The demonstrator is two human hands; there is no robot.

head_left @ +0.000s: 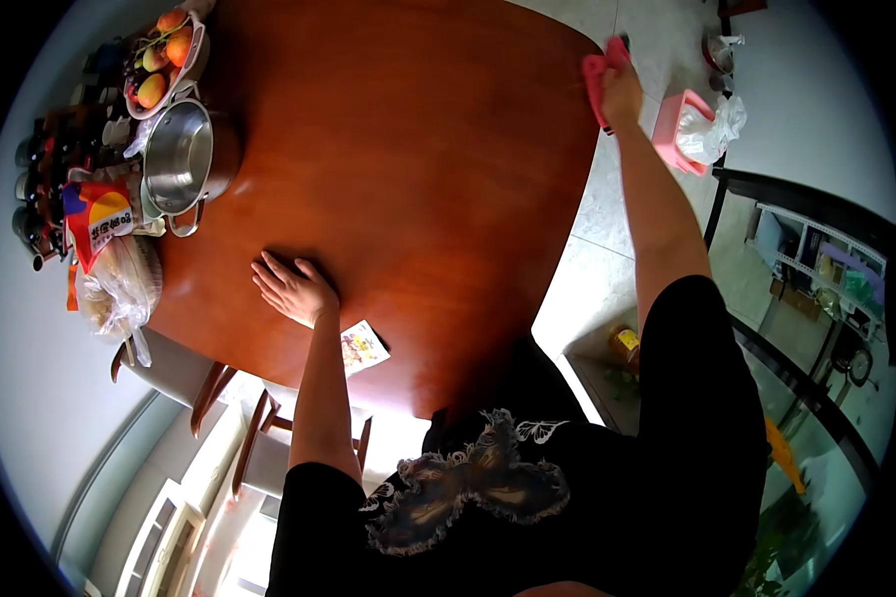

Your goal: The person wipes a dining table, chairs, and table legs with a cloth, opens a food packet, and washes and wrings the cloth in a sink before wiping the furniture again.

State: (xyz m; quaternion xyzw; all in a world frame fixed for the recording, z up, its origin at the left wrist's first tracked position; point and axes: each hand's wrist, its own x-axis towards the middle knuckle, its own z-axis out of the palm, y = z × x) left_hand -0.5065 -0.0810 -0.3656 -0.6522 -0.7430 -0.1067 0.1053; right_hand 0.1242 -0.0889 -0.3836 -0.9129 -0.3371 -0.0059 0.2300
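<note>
My left hand (297, 291) lies flat on the reddish-brown wooden table (398, 169), its fingers stretched out toward the upper left, with nothing in it. Just below it, beside my forearm, a small printed card or leaflet (365, 348) rests on the tabletop. At the far right edge of the table, my right hand (623, 98) is closed around a red cloth (595, 82). Part of the cloth hangs along the table's edge, and some of it is hidden by the fingers.
Along the left edge stand a steel pot (181, 159), a fruit basket (194, 60), a red-and-yellow packet (98, 221), plastic-wrapped food (124, 284) and several dark bottles. A pink bin (675, 129) with a white liner is beyond the right edge. Chairs (174, 368) stand at the lower left.
</note>
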